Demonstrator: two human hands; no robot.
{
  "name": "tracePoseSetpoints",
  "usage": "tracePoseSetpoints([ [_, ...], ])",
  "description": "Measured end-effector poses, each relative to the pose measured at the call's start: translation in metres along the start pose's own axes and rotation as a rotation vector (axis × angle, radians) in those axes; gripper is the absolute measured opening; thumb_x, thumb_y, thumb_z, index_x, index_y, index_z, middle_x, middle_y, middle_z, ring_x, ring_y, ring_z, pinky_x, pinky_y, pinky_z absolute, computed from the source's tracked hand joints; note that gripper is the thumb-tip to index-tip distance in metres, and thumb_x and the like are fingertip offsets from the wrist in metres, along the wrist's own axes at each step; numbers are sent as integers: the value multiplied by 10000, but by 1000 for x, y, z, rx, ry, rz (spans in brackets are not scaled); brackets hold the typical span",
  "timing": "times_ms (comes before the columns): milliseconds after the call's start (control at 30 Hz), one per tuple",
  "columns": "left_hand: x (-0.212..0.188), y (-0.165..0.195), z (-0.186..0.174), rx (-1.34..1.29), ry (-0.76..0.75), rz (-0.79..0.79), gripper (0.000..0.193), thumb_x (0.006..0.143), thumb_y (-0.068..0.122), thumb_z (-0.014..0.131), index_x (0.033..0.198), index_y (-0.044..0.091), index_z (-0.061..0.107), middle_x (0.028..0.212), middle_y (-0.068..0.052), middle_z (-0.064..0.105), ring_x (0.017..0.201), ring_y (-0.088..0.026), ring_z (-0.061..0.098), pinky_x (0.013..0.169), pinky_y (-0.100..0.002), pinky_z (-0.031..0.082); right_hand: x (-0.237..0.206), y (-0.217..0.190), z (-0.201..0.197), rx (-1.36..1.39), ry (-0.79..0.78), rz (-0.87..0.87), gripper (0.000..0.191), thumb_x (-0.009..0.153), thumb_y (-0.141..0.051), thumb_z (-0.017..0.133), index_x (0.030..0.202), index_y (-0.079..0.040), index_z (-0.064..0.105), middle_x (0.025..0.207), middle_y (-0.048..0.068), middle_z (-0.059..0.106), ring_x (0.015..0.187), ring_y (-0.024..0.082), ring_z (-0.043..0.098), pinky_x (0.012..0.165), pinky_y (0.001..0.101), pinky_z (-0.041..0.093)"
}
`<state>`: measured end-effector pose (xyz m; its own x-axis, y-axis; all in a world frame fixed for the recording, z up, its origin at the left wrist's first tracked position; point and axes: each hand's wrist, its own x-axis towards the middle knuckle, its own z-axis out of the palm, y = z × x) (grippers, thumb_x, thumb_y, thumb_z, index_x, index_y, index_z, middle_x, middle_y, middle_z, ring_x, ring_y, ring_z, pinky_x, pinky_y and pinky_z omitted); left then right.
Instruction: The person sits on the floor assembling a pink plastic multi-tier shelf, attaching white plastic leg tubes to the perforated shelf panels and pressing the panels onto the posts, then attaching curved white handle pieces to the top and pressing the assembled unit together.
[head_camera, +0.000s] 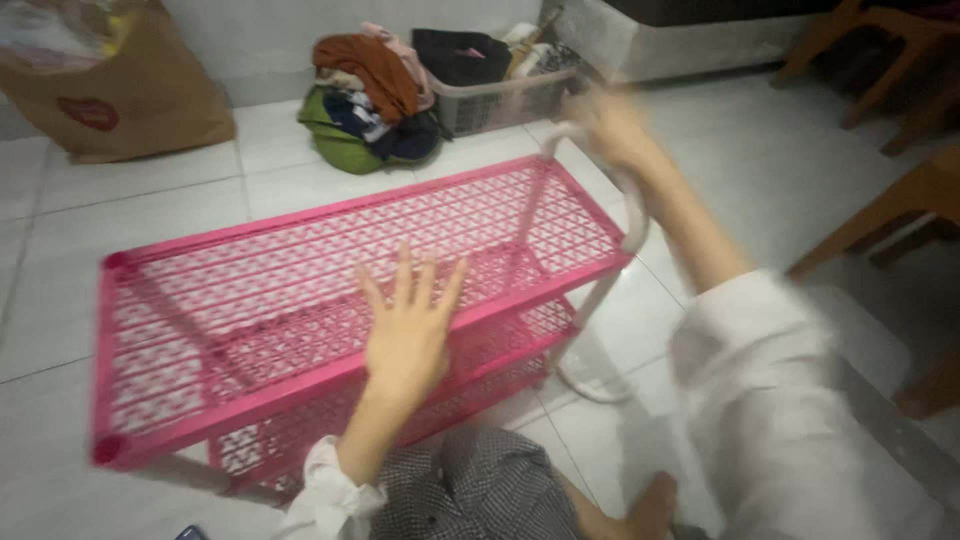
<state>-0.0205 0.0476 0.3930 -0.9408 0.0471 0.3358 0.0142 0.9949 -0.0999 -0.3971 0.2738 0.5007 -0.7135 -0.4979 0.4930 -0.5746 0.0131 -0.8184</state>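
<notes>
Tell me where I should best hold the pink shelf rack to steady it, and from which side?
Probably the long front rim of the pink rack's top shelf, taken from the person's own side. That edge is a straight, solid bar facing the person; the shelf surface is open mesh. The left hand is spread flat there already. The right hand, blurred, is at a white tube by the far end.

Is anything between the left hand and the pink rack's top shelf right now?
Nothing visible. The left hand hovers, fingers spread, just over the front edge of the pink wire rack, with bare mesh beneath it. The right hand, blurred, is at the white side tube on the rack's right end.
</notes>
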Motion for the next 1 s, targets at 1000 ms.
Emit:
tracePoseSetpoints([
  [1000, -8, -22, -19, -313, 71, 174, 1057, 685, 415, 848, 1562, 232, 287, 1596, -202, 321, 1508, -478, 155, 1130, -809, 55, -370, 237, 0, -1200, 286, 678, 408, 950, -367, 642, 1331, -223, 612, 1261, 37, 684, 1204, 206, 641, 1134, 610, 339],
])
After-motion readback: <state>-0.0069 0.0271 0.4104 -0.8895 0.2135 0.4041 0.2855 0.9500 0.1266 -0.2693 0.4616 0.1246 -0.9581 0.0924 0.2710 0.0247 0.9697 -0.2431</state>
